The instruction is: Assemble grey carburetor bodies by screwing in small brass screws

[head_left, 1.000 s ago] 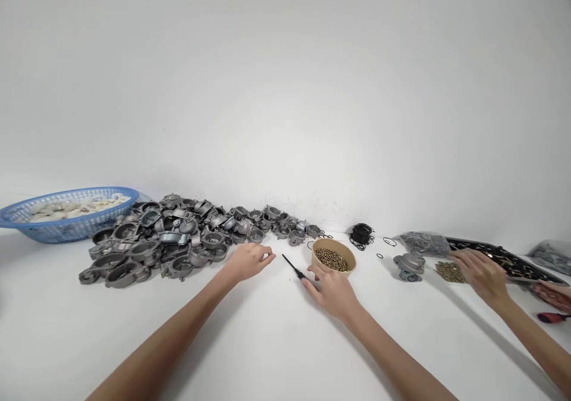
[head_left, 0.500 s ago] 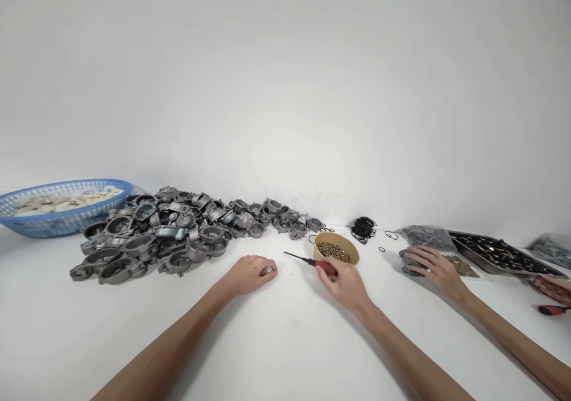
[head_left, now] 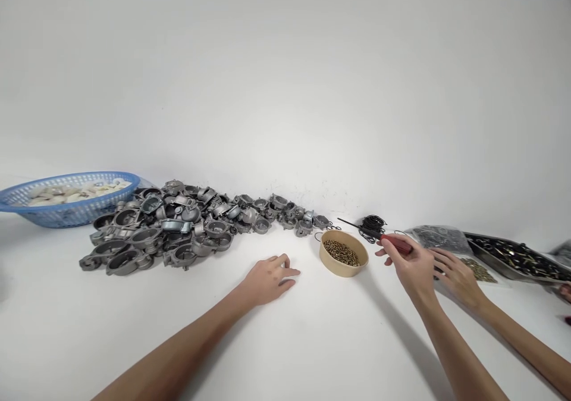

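My left hand (head_left: 270,279) hovers low over or rests on the white table, fingers apart and holding nothing I can see. In my right hand (head_left: 413,267) is a screwdriver (head_left: 397,244) with a red handle, its dark shaft pointing left above the far side of a paper bowl (head_left: 332,265). Small brass-coloured screws (head_left: 341,252) fill the bowl, which stands between my hands. Behind the right hand lies a bundle of black rubber rings (head_left: 372,222). Grey cast-metal housings (head_left: 178,228) are heaped to the left of my left hand.
A co-worker's hand (head_left: 461,279) is close beside my right wrist, partly hidden by it. Further right are a clear bag (head_left: 439,237), a small heap of brass-coloured pieces (head_left: 479,270) and a metal tray (head_left: 495,254) of dark parts. A blue basket (head_left: 75,213) stands far left.
My right hand has moved right and away from the bowl with the screwdriver. The left hand has shifted slightly right, and its curled fingers have spread. The view has turned slightly.
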The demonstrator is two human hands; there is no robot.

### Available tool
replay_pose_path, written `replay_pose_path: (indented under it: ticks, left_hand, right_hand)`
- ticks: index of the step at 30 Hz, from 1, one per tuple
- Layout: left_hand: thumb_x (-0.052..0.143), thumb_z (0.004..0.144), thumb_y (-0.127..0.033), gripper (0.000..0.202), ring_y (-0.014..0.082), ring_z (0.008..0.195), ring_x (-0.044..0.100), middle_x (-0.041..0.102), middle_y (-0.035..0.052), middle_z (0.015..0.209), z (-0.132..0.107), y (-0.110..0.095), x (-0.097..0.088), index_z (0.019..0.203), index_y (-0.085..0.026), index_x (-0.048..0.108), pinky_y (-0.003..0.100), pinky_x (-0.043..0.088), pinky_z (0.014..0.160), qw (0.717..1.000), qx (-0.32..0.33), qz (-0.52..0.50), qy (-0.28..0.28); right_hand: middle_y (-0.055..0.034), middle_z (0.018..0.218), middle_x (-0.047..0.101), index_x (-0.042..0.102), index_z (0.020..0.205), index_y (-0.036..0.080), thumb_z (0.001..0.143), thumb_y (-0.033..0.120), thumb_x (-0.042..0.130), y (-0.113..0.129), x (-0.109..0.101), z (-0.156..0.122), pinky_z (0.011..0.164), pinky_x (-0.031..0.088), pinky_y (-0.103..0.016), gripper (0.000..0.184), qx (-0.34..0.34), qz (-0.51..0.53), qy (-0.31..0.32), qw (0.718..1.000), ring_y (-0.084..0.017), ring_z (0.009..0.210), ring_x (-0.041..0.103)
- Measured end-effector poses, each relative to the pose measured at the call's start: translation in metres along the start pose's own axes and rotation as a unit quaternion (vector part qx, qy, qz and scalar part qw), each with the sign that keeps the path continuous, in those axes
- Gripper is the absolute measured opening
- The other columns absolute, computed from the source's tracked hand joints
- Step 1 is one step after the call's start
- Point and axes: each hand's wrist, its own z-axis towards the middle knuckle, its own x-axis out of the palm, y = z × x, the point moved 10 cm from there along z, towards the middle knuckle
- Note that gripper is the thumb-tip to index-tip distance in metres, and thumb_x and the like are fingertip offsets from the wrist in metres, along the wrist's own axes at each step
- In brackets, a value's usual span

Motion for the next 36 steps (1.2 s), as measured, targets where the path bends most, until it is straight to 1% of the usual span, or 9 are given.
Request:
replay_pose_path:
  ticks: [3,7,10,14,21,25,30,34,36]
  left_hand:
    - [0.049,0.099,-0.032,0.026,0.0169,0.092,0.065,0.065,0.0014,0.11,0.0,0.004,0.001,0.112,-0.033,0.071,0.027,0.049,0.076,1.0,-0.004,-0.016,0.012]
    - [0.049,0.099,-0.031,0.027,0.0191,0.098,0.066,0.069,0.0017,0.112,0.001,0.014,0.003,0.101,-0.03,0.076,0.028,0.048,0.081,0.997,-0.034,-0.058,0.044]
    - [0.053,0.096,-0.031,0.025,0.0193,0.093,0.066,0.072,0.0017,0.108,0.003,0.021,0.002,0.096,-0.028,0.077,0.028,0.048,0.081,0.99,-0.067,-0.111,0.061]
    - [0.06,0.092,-0.033,0.02,0.0186,0.082,0.066,0.073,0.0022,0.105,0.003,0.03,0.0,0.1,-0.027,0.077,0.028,0.048,0.078,0.978,-0.114,-0.164,0.063]
    - [0.056,0.094,-0.03,0.022,0.0179,0.081,0.065,0.071,0.0014,0.101,0.002,0.029,0.003,0.089,-0.027,0.078,0.028,0.047,0.079,0.981,-0.116,-0.141,0.057]
    - [0.052,0.094,-0.031,0.024,0.0177,0.079,0.064,0.072,0.0023,0.099,0.004,0.026,-0.006,0.09,-0.025,0.075,0.028,0.047,0.075,0.979,-0.121,-0.159,0.036]
    - [0.05,0.094,-0.035,0.026,0.0168,0.074,0.062,0.073,0.0024,0.094,0.003,0.034,-0.019,0.092,-0.023,0.073,0.028,0.047,0.072,0.964,-0.16,-0.214,0.005]
    - [0.052,0.093,-0.031,0.025,0.0187,0.081,0.064,0.073,0.0034,0.099,0.002,0.037,-0.016,0.096,-0.024,0.076,0.029,0.048,0.075,0.97,-0.142,-0.196,0.027]
    - [0.053,0.094,-0.032,0.025,0.0193,0.084,0.065,0.073,0.0033,0.102,0.001,0.039,-0.01,0.1,-0.026,0.076,0.028,0.048,0.076,0.971,-0.136,-0.194,0.042]
  right_hand:
    - [-0.0076,0.075,0.072,0.069,0.091,0.016,0.077,0.039,0.079,0.002,0.004,-0.004,0.043,0.049,-0.026,0.028,0.005,0.046,0.002,0.999,-0.022,0.061,0.071]
    - [-0.0063,0.072,0.071,0.07,0.09,0.016,0.078,0.039,0.078,0.002,0.024,-0.016,0.044,0.05,-0.028,0.028,0.025,0.09,0.036,0.995,-0.021,0.058,0.068]
    - [-0.0059,0.069,0.071,0.07,0.089,0.017,0.078,0.039,0.077,0.004,0.041,-0.03,0.044,0.049,-0.029,0.025,0.046,0.108,0.068,0.991,-0.021,0.056,0.067]
    - [-0.0096,0.075,0.074,0.07,0.089,0.019,0.08,0.04,0.075,0.006,0.055,-0.043,0.043,0.048,-0.03,0.023,0.07,0.118,0.097,0.986,-0.022,0.059,0.068]
    - [-0.0057,0.067,0.069,0.069,0.09,0.016,0.08,0.04,0.076,-0.001,0.06,-0.047,0.045,0.047,-0.027,0.027,0.094,0.144,0.111,0.979,-0.019,0.057,0.065]
    - [-0.0054,0.068,0.069,0.069,0.09,0.017,0.08,0.04,0.076,-0.004,0.062,-0.048,0.044,0.046,-0.026,0.026,0.108,0.161,0.111,0.975,-0.019,0.057,0.065]
    - [-0.0056,0.07,0.07,0.068,0.089,0.018,0.08,0.038,0.076,-0.005,0.065,-0.051,0.044,0.046,-0.026,0.023,0.124,0.201,0.116,0.965,-0.02,0.059,0.067]
    - [-0.0057,0.071,0.071,0.068,0.09,0.018,0.081,0.038,0.075,-0.006,0.066,-0.052,0.045,0.047,-0.027,0.023,0.121,0.197,0.123,0.965,-0.021,0.06,0.067]
    - [-0.0062,0.072,0.071,0.068,0.09,0.018,0.08,0.038,0.075,-0.007,0.066,-0.052,0.045,0.047,-0.028,0.023,0.12,0.192,0.124,0.966,-0.021,0.06,0.067]
